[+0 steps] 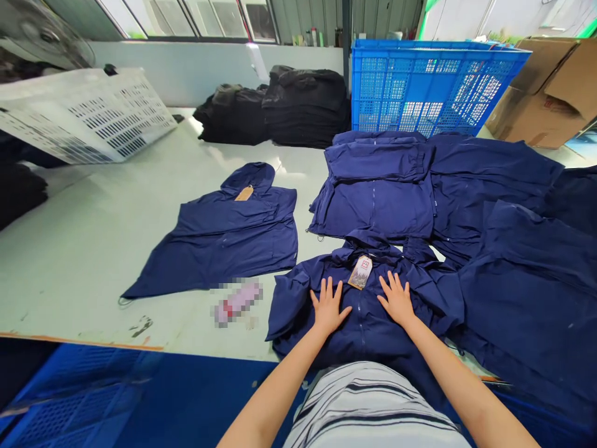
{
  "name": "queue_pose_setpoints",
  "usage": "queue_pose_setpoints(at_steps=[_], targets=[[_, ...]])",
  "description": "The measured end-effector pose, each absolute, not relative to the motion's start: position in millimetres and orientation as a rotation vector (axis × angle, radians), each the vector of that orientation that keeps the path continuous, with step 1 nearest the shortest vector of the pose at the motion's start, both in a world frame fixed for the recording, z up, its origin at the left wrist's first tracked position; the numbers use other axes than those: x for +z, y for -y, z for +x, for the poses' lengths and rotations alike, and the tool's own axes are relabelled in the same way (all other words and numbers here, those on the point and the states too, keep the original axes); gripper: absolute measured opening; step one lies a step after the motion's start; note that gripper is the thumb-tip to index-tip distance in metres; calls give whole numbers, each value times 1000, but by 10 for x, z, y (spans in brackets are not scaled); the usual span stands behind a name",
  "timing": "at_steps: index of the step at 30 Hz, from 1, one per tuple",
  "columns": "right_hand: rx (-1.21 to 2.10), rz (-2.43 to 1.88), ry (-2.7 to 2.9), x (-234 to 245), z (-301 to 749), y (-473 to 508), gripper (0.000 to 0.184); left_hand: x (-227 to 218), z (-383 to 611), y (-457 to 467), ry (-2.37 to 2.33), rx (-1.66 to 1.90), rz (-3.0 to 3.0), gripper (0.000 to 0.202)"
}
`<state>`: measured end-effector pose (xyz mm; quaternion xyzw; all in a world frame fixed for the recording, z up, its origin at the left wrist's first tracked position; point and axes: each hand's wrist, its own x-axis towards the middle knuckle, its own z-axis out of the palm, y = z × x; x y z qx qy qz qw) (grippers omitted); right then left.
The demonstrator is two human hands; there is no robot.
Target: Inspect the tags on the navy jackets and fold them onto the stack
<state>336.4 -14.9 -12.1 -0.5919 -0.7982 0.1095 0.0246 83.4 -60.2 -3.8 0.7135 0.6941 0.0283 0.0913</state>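
Note:
A navy zip-up jacket [298, 292] lies front up at the table's near edge, its lower part hanging toward my body. My left hand [328, 309] rests flat on its left chest area, fingers spread. On the other side of the zipper, my right hand [396, 300] also lies flat with fingers apart. A paper hang tag [360, 272] sits on the jacket near the collar, between and above my hands. Further left is a folded navy hooded jacket [224, 230] with a tan tag [244, 193]. Folded navy jackets [373, 205] are piled just beyond the one under my hands.
More navy garments [536, 280] cover the table's right side. Black folded clothes [305, 109] are stacked at the back beside a blue plastic crate [433, 87]. Cardboard boxes [541, 118] stand back right, a white basket [93, 118] back left. A blurred pinkish item [240, 302] lies left of the jacket.

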Motion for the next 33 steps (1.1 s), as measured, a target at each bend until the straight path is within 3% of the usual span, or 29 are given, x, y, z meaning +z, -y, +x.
queue_pose_setpoints(at_steps=[7,12,15,17,19,22,26,31,33], targets=[[114,-1876,2550,-423,3413,401,62,-134,709,594,-2027,-102,2064,102],[193,-1956,2499,-331,3345,129,59,73,718,288,-1913,-110,2016,103],[308,-1984,2436,-299,3348,155,57,191,645,327,-1832,40,2052,75],[371,-1881,2411,-293,3340,242,52,262,501,435,-1750,315,2167,47],[411,-1644,2441,-292,3289,356,49,324,263,563,-1726,641,2259,37],[427,-1337,2536,-306,3096,532,49,366,-205,706,-1986,971,2111,39],[319,-1363,2635,-378,2747,692,54,251,-689,757,-2423,1040,1510,36],[146,-1483,2629,-467,2516,732,52,40,-696,699,-2265,1075,1155,75],[121,-1481,2616,-484,2504,726,51,44,-652,651,-2124,1144,1127,72]])
